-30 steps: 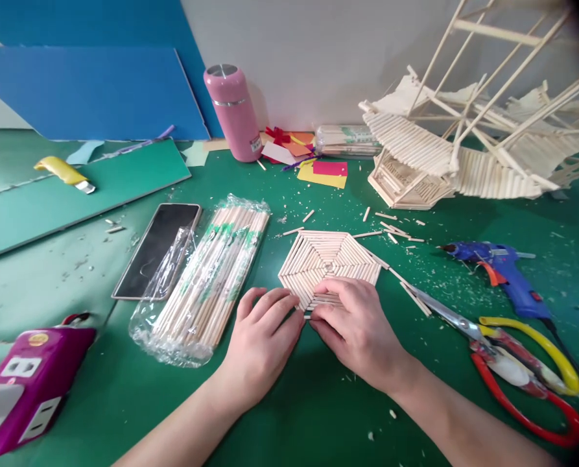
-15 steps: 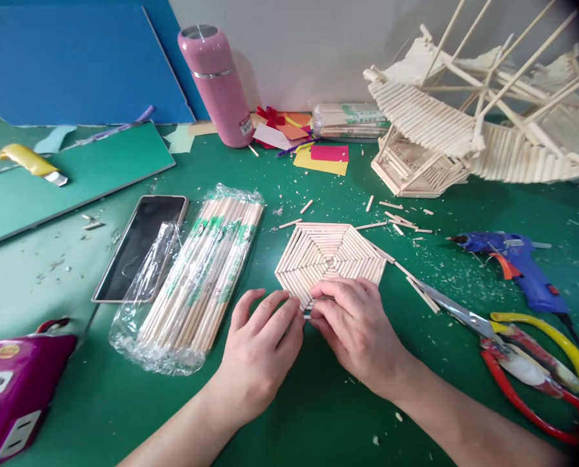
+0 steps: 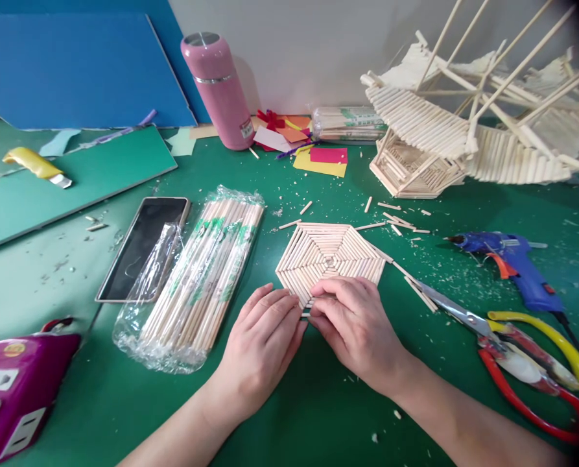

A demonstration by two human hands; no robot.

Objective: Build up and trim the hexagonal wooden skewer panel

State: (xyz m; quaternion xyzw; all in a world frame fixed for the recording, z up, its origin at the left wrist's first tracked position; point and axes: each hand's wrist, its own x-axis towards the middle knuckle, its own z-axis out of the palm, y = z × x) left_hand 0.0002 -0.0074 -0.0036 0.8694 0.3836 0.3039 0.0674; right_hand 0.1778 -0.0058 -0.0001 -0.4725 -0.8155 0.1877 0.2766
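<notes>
A hexagonal panel of pale wooden sticks (image 3: pixel 329 259) lies flat on the green table. At its near edge is a short stick (image 3: pixel 305 315), its ends running under the fingers of both hands. My left hand (image 3: pixel 264 340) is at the panel's near left corner, fingers pressed together, with its fingertips at one end of that stick. My right hand (image 3: pixel 357 324) rests over the near right part of the panel, thumb and fingers pinched on the stick's other end. The fingers hide part of the stick and of the panel's near edge.
Left: bagged sticks (image 3: pixel 206 279), phone (image 3: pixel 146 246), purple power socket (image 3: pixel 21 389), yellow cutter (image 3: pixel 34 163). Right: open scissors (image 3: pixel 508 350), blue glue gun (image 3: pixel 517 259), stick scraps (image 3: pixel 399 220). Behind: pink bottle (image 3: pixel 221 97), coloured paper (image 3: pixel 321 162), large stick structure (image 3: pixel 425 123).
My left hand's fingers have drawn closer together and flattened somewhat. My right hand and the panel stay nearly in place. The view has shifted slightly.
</notes>
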